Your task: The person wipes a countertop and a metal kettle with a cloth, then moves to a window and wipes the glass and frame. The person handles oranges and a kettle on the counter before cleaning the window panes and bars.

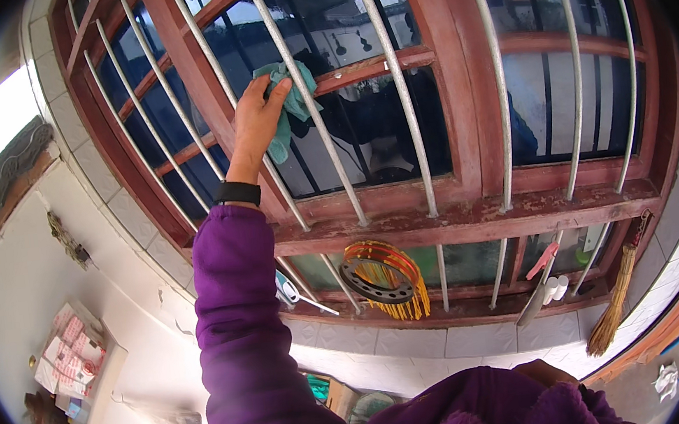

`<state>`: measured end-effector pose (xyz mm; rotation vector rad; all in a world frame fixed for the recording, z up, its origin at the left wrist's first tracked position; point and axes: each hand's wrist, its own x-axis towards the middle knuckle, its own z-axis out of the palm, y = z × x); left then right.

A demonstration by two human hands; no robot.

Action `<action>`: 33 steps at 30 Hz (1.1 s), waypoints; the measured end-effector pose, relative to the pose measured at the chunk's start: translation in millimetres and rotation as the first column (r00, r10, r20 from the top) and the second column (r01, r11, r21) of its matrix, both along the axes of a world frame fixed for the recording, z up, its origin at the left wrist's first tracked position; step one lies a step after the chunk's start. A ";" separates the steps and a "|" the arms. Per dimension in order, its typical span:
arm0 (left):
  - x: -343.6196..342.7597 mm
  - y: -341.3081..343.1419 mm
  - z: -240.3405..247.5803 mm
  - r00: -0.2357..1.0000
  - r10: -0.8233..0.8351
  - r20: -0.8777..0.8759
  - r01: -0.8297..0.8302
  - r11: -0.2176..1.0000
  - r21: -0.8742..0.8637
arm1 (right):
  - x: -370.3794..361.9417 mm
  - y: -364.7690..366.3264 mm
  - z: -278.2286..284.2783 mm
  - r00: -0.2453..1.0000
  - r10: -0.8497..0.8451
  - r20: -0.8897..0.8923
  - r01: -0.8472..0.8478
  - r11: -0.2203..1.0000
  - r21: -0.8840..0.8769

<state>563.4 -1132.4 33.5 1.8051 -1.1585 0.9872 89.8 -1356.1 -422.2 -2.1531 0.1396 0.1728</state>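
Observation:
My left hand, in a purple sleeve with a black wristband, reaches up among the pale metal bars of a window. Its fingers grip a teal cloth, bunched at the wooden crossbar and the dark glass pane. Part of the cloth lies behind a bar, and a loose end hangs below the fingers. Reddish-brown wood frames the panes, its paint worn along the lower rail. I cannot make out my right hand.
Below the rail sit a round ring with yellow fringe, a blue-and-white handled item, a pink item and a straw whisk. White wall tiles run underneath. Stacked packages stand at the left.

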 end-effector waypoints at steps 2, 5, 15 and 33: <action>-1.9 7.2 -1.9 0.999 -0.017 -0.043 0.018 1.000 0.012 | 0.1 0.4 0.8 1.000 0.001 0.002 -0.001 1.000 0.005; -16.6 15.0 -14.3 0.977 0.015 -0.212 -0.046 0.988 -0.144 | -0.9 -0.1 1.6 1.000 -0.002 0.002 0.002 1.000 0.004; -77.2 -71.7 56.0 0.885 0.014 0.465 0.215 0.875 -0.435 | -7.9 -6.4 -13.2 0.995 -0.029 0.096 0.023 0.997 0.067; -49.3 -177.1 98.7 0.959 0.129 0.252 0.045 0.810 -0.585 | -53.7 -18.3 -25.3 0.989 -0.145 0.027 0.141 0.984 0.107</action>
